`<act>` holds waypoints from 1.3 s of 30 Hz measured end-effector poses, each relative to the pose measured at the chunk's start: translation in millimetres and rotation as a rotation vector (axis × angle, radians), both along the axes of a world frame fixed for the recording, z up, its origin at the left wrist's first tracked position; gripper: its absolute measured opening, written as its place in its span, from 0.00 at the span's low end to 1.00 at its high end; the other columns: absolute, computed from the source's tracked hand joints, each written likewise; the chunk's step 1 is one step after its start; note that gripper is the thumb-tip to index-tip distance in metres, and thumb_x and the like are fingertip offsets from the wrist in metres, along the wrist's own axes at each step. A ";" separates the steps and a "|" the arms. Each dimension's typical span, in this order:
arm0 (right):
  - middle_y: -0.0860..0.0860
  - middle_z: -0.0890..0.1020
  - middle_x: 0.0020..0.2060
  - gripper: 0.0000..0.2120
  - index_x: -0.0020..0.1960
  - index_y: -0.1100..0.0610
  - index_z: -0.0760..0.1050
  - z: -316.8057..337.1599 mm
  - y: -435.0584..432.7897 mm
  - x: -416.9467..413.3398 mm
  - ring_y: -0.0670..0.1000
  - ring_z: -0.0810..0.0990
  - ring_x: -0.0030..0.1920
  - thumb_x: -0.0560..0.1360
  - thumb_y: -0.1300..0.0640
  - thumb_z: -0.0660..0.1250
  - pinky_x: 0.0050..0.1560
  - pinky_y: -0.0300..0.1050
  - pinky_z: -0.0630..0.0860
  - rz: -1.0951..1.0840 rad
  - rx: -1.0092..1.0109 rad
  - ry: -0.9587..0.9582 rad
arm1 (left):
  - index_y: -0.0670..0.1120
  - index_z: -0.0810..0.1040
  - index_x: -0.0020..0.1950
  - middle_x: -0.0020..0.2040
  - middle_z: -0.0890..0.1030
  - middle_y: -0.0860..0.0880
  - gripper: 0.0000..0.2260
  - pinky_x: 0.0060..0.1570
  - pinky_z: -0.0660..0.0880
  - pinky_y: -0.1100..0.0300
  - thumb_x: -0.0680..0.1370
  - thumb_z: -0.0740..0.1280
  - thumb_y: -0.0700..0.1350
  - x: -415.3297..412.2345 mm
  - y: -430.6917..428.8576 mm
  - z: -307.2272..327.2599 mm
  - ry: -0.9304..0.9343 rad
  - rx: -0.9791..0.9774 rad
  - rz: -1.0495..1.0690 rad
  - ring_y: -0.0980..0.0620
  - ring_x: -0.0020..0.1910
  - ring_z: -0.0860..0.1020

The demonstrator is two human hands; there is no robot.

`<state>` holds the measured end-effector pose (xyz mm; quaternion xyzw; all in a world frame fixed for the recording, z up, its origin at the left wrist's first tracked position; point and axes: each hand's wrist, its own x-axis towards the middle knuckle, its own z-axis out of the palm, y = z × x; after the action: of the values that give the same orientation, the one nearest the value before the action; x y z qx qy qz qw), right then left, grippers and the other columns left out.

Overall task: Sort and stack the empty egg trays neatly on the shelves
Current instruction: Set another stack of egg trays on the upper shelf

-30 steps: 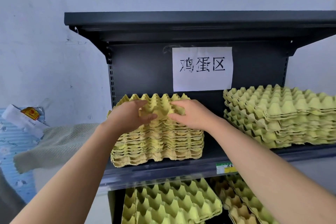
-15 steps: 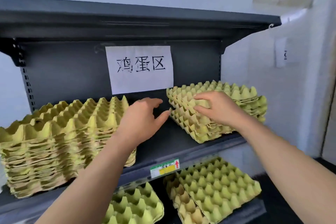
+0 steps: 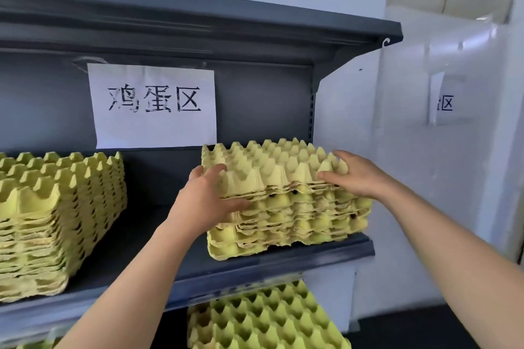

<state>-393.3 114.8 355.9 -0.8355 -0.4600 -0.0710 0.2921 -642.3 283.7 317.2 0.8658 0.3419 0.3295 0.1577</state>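
having moved off the left stack (image 3: 56, 207), now clasping the right stack (image 3: 283, 207) between curled left hand (image 3: 207, 201) and right hand (image 3: 360, 176), likely squaring it.

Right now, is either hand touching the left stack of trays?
No, the left hand and right hand both hold the right stack, not the left stack.

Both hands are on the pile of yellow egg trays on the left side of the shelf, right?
No. The head view shows the left hand and right hand on the right pile of egg trays; the left pile sits untouched.
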 end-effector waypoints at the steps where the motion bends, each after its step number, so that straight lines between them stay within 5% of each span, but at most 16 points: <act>1: 0.51 0.67 0.72 0.38 0.74 0.55 0.61 -2.3 0.5 6.8 0.52 0.67 0.70 0.71 0.40 0.69 0.64 0.42 0.64 0.029 0.025 0.036 | 0.55 0.62 0.75 0.78 0.56 0.46 0.43 0.53 0.70 0.61 0.64 0.76 0.62 2.5 1.0 -2.9 -0.032 -0.019 -0.001 0.46 0.66 0.72; 4: 0.52 0.69 0.71 0.37 0.73 0.55 0.65 -7.9 2.9 21.6 0.52 0.68 0.69 0.70 0.40 0.71 0.62 0.42 0.65 0.072 0.111 0.055 | 0.49 0.70 0.72 0.76 0.62 0.47 0.42 0.51 0.68 0.65 0.62 0.77 0.62 6.4 1.0 -7.5 -0.108 -0.021 0.008 0.48 0.66 0.72; 6: 0.52 0.70 0.70 0.35 0.72 0.56 0.66 -7.3 4.0 27.8 0.53 0.70 0.68 0.70 0.41 0.71 0.60 0.42 0.66 0.082 0.164 0.047 | 0.47 0.75 0.67 0.69 0.70 0.49 0.41 0.45 0.72 0.66 0.59 0.76 0.65 8.6 -1.8 -4.9 -0.175 -0.007 -0.003 0.51 0.55 0.78; 9: 0.52 0.71 0.68 0.33 0.70 0.55 0.68 -2.0 2.8 35.1 0.52 0.73 0.63 0.71 0.41 0.71 0.54 0.42 0.68 0.102 0.247 0.075 | 0.44 0.74 0.67 0.65 0.73 0.50 0.37 0.33 0.72 0.74 0.63 0.79 0.57 11.5 -11.6 8.6 -0.262 0.011 -0.001 0.57 0.36 0.78; 11: 0.52 0.72 0.67 0.32 0.69 0.56 0.69 0.1 0.5 41.3 0.51 0.74 0.61 0.71 0.41 0.71 0.55 0.42 0.68 0.111 0.294 0.081 | 0.43 0.74 0.68 0.64 0.74 0.49 0.36 0.41 0.70 0.73 0.64 0.79 0.55 15.3 -16.1 16.6 -0.268 0.049 0.018 0.54 0.45 0.77; 16: 0.51 0.72 0.67 0.30 0.68 0.55 0.70 0.1 -10.0 55.7 0.53 0.73 0.64 0.71 0.42 0.71 0.59 0.45 0.70 0.125 0.378 0.097 | 0.47 0.76 0.65 0.66 0.73 0.47 0.36 0.60 0.73 0.52 0.61 0.77 0.61 30.0 -25.8 19.2 -0.284 0.056 0.004 0.46 0.62 0.74; 27: 0.50 0.73 0.67 0.34 0.68 0.53 0.70 -35.3 -16.1 85.8 0.52 0.71 0.66 0.67 0.39 0.73 0.56 0.43 0.68 0.110 0.277 0.168 | 0.52 0.68 0.72 0.74 0.63 0.51 0.39 0.54 0.66 0.64 0.64 0.74 0.63 51.2 -32.3 -8.2 -0.078 0.060 0.020 0.52 0.62 0.71; 32: 0.50 0.68 0.71 0.36 0.72 0.51 0.63 -39.7 -13.3 87.3 0.53 0.67 0.69 0.70 0.40 0.71 0.59 0.44 0.66 0.151 0.237 0.210 | 0.60 0.45 0.78 0.76 0.62 0.50 0.51 0.66 0.66 0.51 0.66 0.76 0.61 51.1 -35.9 -13.4 -0.130 0.047 0.002 0.46 0.73 0.63; 36: 0.50 0.64 0.73 0.40 0.75 0.54 0.57 -39.6 -13.6 85.1 0.54 0.65 0.71 0.71 0.42 0.71 0.62 0.46 0.65 0.148 0.231 0.246 | 0.58 0.46 0.78 0.72 0.70 0.48 0.51 0.48 0.72 0.57 0.66 0.76 0.62 53.6 -40.2 -14.0 -0.129 -0.046 0.074 0.47 0.56 0.75; 39: 0.51 0.73 0.65 0.36 0.71 0.56 0.64 -38.6 -13.2 84.8 0.52 0.72 0.63 0.69 0.43 0.73 0.59 0.45 0.70 0.158 0.271 0.273 | 0.57 0.54 0.77 0.69 0.73 0.49 0.47 0.41 0.69 0.59 0.65 0.76 0.61 53.2 -42.4 -13.3 -0.127 -0.055 0.098 0.55 0.42 0.72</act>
<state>-308.6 101.7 317.3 -0.7519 -0.4665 0.0049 0.4659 -589.1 241.3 303.9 0.8207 0.3823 0.3816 0.1863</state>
